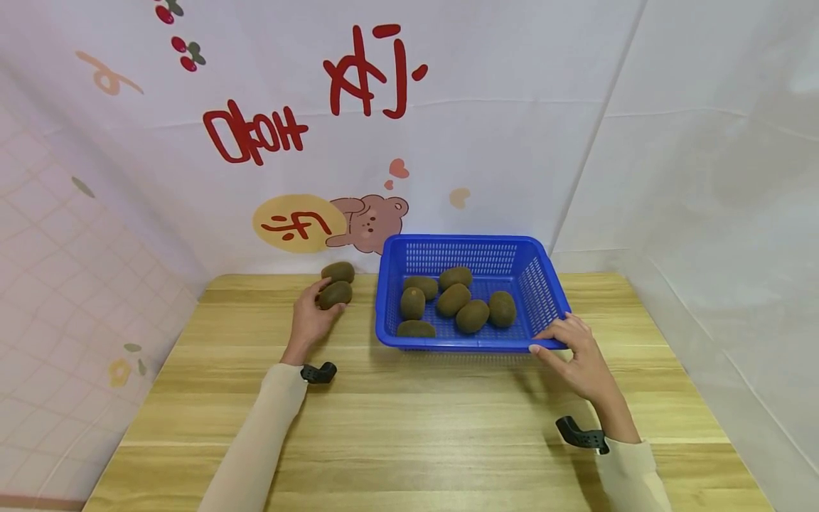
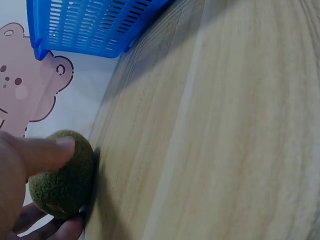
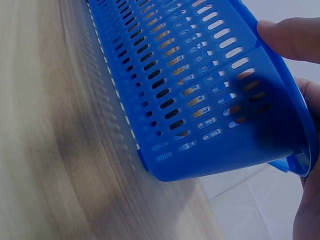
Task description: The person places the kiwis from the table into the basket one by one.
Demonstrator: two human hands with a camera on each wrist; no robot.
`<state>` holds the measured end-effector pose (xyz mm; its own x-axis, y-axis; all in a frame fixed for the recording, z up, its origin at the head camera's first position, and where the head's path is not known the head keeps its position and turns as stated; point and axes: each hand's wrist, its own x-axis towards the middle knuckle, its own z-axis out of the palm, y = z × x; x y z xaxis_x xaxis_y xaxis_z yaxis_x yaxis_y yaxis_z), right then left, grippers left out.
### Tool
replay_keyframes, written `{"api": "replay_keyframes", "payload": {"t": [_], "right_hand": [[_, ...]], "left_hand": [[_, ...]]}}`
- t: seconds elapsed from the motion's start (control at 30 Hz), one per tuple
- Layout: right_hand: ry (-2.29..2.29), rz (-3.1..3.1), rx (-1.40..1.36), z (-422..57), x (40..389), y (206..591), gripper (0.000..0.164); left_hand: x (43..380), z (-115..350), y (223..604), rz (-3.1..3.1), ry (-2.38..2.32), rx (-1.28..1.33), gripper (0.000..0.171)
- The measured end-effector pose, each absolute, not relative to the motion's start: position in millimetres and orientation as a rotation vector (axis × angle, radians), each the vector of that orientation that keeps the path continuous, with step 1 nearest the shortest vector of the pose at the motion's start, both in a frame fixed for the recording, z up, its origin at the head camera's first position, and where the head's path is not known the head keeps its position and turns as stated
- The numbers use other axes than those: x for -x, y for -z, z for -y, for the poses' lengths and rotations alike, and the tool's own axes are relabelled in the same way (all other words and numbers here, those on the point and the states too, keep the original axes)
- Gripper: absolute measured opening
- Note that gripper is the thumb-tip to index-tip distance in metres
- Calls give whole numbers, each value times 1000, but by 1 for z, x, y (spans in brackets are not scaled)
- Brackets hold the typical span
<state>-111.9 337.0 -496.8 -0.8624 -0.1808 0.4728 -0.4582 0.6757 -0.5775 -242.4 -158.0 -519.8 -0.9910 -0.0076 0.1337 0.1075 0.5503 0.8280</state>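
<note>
My left hand (image 1: 312, 317) grips a brown kiwi (image 1: 335, 295) at the back left of the table, thumb on the near side and fingers behind it. In the left wrist view that kiwi (image 2: 63, 175) sits between thumb and fingers, low against the wood. A second kiwi (image 1: 338, 272) lies right behind it. My right hand (image 1: 579, 359) pinches the near right corner of a blue plastic basket (image 1: 473, 343), thumb outside the rim and fingers over it. Several kiwis (image 1: 454, 300) lie inside the basket; some show through its slots in the right wrist view.
The wooden table (image 1: 409, 427) ends at a white printed cloth wall (image 1: 512, 128) close behind the basket, with more cloth at both sides. A black wrist strap mount (image 1: 320, 373) sits on the left wrist, another mount (image 1: 579, 434) on the right.
</note>
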Motion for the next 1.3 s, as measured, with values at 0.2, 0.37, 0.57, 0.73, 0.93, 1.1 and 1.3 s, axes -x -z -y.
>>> {"api": "replay_keyframes", "payload": {"t": [0.2, 0.37, 0.57, 0.73, 0.93, 1.1, 1.3], "right_hand": [[-1006, 2505, -512, -336, 111, 495, 24], [-1002, 2493, -522, -335, 111, 495, 25], [-998, 2484, -534, -335, 112, 496, 22], [-992, 2479, -531, -335, 112, 495, 22], [-994, 2502, -521, -334, 111, 496, 21], [-991, 2499, -521, -334, 111, 497, 21], [-986, 2488, -527, -335, 111, 495, 25]], "left_hand": [[244, 161, 521, 2664, 1466, 64, 56], [244, 163, 521, 2669, 1458, 64, 53], [244, 166, 520, 2649, 1484, 40, 52], [244, 167, 519, 2627, 1494, 59, 52], [242, 168, 514, 2624, 1526, 32, 51], [240, 168, 507, 2599, 1559, 36, 51], [240, 166, 502, 2559, 1613, 46, 50]]}}
